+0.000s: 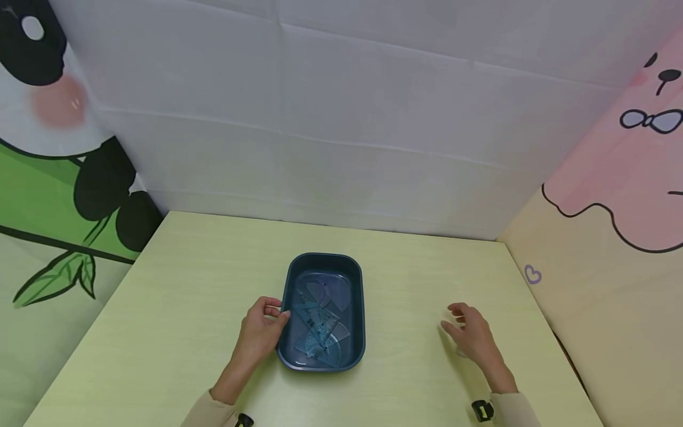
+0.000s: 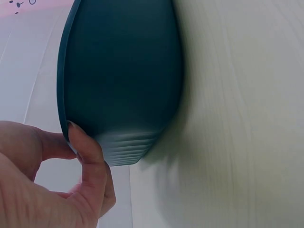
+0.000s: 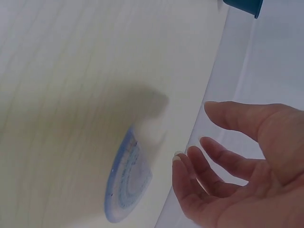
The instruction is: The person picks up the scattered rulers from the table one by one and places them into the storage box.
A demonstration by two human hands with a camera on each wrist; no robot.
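A dark blue plastic bin (image 1: pixel 321 363) stands on the table, holding several clear bluish set squares (image 1: pixel 315 317) and protractors (image 1: pixel 329 351) in a loose pile. My left hand (image 1: pixel 261 332) grips the bin's left rim, its thumb and fingers on either side of the wall in the left wrist view. Off to the right, my right hand (image 1: pixel 474 338) is above the table with fingers loosely bent and nothing between them. A clear protractor (image 3: pixel 128 183) with a blue curved edge is near those fingers, apart from them, in the right wrist view; my hand mostly hides it in the head view.
The pale wood-grain table (image 1: pixel 213 273) reaches back to a white cloth wall (image 1: pixel 341 148). Printed cloth with cartoon animals hangs along the left and right sides. A small black device (image 1: pixel 482 410) sits at my right wrist.
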